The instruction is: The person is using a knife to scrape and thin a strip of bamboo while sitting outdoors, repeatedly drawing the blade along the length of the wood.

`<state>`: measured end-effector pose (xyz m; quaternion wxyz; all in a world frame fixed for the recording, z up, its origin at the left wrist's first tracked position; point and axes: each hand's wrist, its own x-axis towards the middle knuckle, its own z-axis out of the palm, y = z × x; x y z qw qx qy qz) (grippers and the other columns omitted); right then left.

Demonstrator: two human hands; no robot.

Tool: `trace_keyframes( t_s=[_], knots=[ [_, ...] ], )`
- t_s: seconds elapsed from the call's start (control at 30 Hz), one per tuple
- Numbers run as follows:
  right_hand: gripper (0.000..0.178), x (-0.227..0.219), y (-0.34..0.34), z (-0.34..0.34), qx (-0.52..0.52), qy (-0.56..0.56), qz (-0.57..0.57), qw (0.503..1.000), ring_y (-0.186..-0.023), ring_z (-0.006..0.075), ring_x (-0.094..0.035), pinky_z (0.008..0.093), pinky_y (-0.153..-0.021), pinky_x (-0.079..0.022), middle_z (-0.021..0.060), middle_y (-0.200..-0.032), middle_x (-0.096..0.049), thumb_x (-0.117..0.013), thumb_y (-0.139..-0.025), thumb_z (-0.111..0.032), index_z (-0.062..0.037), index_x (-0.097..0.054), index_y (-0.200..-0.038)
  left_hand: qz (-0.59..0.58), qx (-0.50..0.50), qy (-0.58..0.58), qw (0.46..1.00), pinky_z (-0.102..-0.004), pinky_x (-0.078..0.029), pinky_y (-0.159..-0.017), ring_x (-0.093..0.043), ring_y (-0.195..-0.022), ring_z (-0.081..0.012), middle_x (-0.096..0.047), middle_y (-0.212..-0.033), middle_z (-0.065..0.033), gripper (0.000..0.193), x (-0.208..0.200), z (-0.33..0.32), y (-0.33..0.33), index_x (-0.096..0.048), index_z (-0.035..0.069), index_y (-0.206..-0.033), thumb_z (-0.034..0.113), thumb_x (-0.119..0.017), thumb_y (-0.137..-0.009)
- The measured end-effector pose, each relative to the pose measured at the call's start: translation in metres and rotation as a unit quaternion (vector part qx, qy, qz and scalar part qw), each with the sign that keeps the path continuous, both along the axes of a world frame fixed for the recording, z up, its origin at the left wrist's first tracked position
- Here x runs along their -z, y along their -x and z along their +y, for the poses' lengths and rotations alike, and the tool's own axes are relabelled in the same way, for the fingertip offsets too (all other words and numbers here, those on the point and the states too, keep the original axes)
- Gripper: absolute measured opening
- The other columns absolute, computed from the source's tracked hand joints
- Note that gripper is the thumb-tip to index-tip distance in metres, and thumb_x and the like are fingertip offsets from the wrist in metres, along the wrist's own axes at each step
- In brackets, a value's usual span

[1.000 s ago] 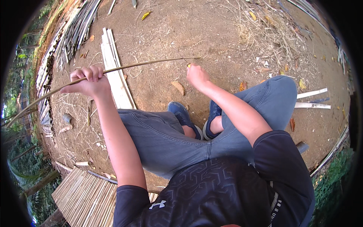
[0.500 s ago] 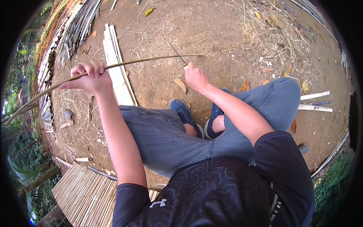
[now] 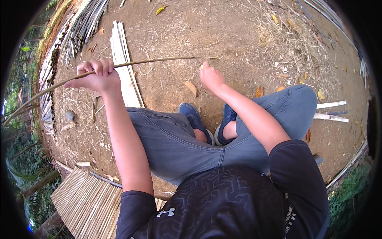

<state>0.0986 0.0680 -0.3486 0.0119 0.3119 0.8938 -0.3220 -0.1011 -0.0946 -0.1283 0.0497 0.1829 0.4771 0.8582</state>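
Observation:
A long, thin bamboo strip (image 3: 159, 60) stretches from the lower left rim to a tip in front of my right hand, bowing slightly. My left hand (image 3: 97, 75) is closed round it, fingers over the top and thumb along the near side. Just below the strip's far end, my right hand (image 3: 213, 77) is closed on the yellow handle of a knife (image 3: 202, 67). Only a little of that handle shows now; its narrow blade is barely visible, and I cannot tell whether it touches the strip.
Flat pale bamboo slats (image 3: 123, 67) lie on the dirt ahead of my left knee. A slatted bamboo platform (image 3: 87, 203) stands at lower left. Shavings (image 3: 282, 44) are heaped at upper right, and more short slats (image 3: 331, 116) lie beyond my right knee. Bundled strips (image 3: 85, 30) rest at upper left.
The knife in my right hand has turned, so its blade, plain before across the strip, hardly shows. My right hand has shifted slightly right; my left hand and the strip have barely moved.

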Motion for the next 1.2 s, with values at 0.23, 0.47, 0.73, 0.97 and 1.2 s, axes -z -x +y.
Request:
trace_keyframes(
  t_s=[0.23, 0.47, 0.73, 0.97, 1.2],
  knots=[
    [0.028, 0.014, -0.007, 0.004, -0.017, -0.02, 0.031, 0.999, -0.068, 0.0408, -0.069, 0.0501, -0.058, -0.055, 0.0236, -0.072, -0.068, -0.04, -0.103, -0.026, 0.001, -0.046, -0.104, 0.015, 0.0, -0.001, 1.0, -0.0253, -0.016, -0.039, -0.022, -0.037, -0.0088, -0.031, -0.044, 0.0027, 0.087, -0.001, 0.003, -0.004, -0.044, 0.015, -0.061, 0.093, -0.008, -0.07],
    [0.027, -0.004, -0.001, -0.011, -0.07, 0.057, 0.055, 0.994, -0.072, 0.0404, -0.07, 0.0507, -0.062, -0.056, 0.0247, -0.074, -0.068, -0.041, -0.103, -0.025, 0.0008, -0.047, -0.105, -0.002, -0.031, 0.013, 0.999, -0.0248, -0.016, -0.037, -0.023, -0.036, -0.0085, -0.031, -0.044, 0.0031, 0.083, -0.002, 0.002, -0.002, -0.038, 0.015, -0.06, 0.092, -0.011, -0.073],
    [0.025, 0.0, 0.0, -0.005, -0.035, 0.044, -0.006, 0.998, -0.072, 0.0356, -0.07, 0.046, -0.061, -0.056, 0.0214, -0.075, -0.068, -0.043, -0.102, -0.017, 0.0052, -0.049, -0.111, -0.024, -0.066, 0.018, 0.997, -0.024, -0.015, -0.036, -0.022, -0.036, -0.0077, -0.029, -0.043, 0.0043, 0.082, 0.003, -0.001, 0.007, -0.036, 0.016, -0.06, 0.092, -0.009, -0.074],
    [0.027, -0.015, -0.001, -0.002, -0.117, 0.099, 0.046, 0.987, -0.076, 0.0395, -0.071, 0.049, -0.063, -0.057, 0.0236, -0.083, -0.07, -0.04, -0.103, -0.018, 0.0041, -0.05, -0.115, 0.007, -0.045, 0.016, 0.999, -0.0254, -0.012, -0.039, -0.019, -0.038, -0.0097, -0.028, -0.044, 0.002, 0.082, 0.001, 0.001, 0.006, -0.034, 0.015, -0.057, 0.092, -0.009, -0.074],
    [0.022, 0.018, 0.007, 0.006, -0.118, 0.077, 0.035, 0.989, -0.072, 0.0266, -0.072, 0.0382, -0.055, -0.057, 0.0184, -0.084, -0.071, -0.043, -0.1, -0.009, 0.0049, -0.051, -0.115, -0.017, -0.041, 0.014, 0.999, -0.0249, -0.014, -0.038, -0.02, -0.038, -0.0099, -0.026, -0.044, 0.0023, 0.082, 0.002, 0.0, 0.009, -0.035, 0.015, -0.058, 0.091, -0.01, -0.074]
  ],
)
